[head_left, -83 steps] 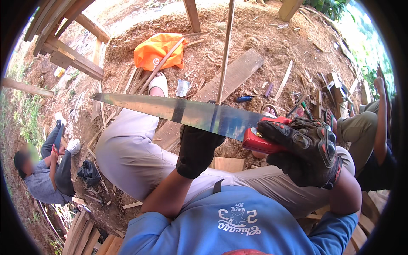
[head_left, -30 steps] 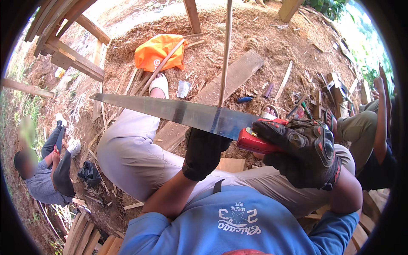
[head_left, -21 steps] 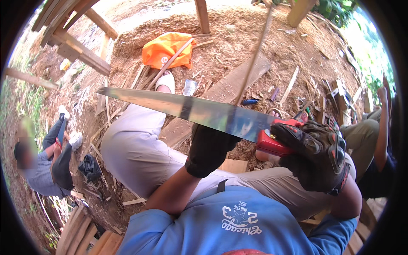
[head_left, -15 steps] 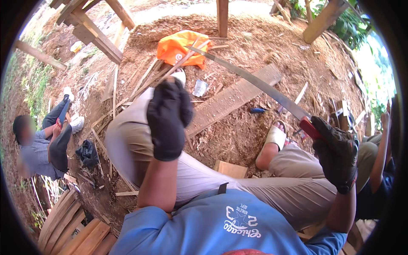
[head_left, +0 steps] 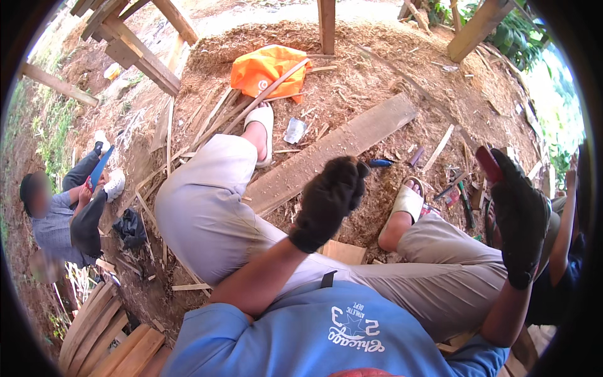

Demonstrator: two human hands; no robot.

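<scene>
Both my hands wear dark gloves. My right hand (head_left: 520, 220), at the right, grips a machete by its red handle (head_left: 488, 164). The long thin blade points up and left above the ground, blurred by motion. My left hand (head_left: 330, 201) is closed in front of my lap, over the near end of a wide wooden plank (head_left: 333, 151). Whatever it may hold is too small to make out. The plank lies on the ground between my feet, below the blade.
An orange bag (head_left: 267, 72) lies beyond my left foot among thin wood strips. A blue object (head_left: 379, 163) and hand tools (head_left: 461, 195) lie near my right foot. At left a seated person (head_left: 59, 217) holds a blue blade; another person's arm (head_left: 562, 220) shows at right.
My left hand has moved right and toward me, from above my left knee to over the plank. My right hand has tilted upward, swinging the machete blade to the right.
</scene>
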